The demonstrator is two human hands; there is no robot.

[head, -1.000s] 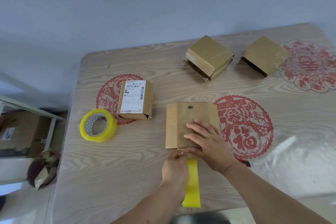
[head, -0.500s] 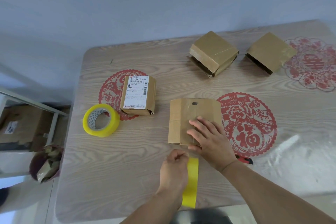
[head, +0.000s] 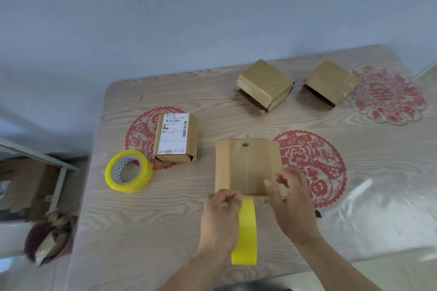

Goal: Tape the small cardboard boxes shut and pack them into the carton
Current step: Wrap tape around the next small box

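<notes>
So there's a flat brown cardboard box with a small oval hole near its far edge (head: 246,168) lying on the light wood-grain counter (head: 146,220), right in front of the person. The left hand (head: 221,217) is curled into a loose fist at the box's near edge, pinching the top end of a strip of yellow packing tape (head: 246,236) that runs back toward the person over the counter. The right hand (head: 292,203) sits at the box's near right corner with the fingers bent; it's blurry, so I honestly can't tell if it's gripping the corner or just touching it.

Off to the left there's a yellow roll of packing tape (head: 128,171) lying on its side, and just beside it a small brown cardboard box with a white shipping label on top (head: 176,138), sitting partly on a red paper-cut decal (head: 144,134). At the far side are two more brown taped cardboard boxes, one in the middle (head: 266,85) and one further right (head: 329,82), near each other but not touching. A bigger round red decal (head: 314,165) lies just right of the flat box, partly under the right hand.
</notes>
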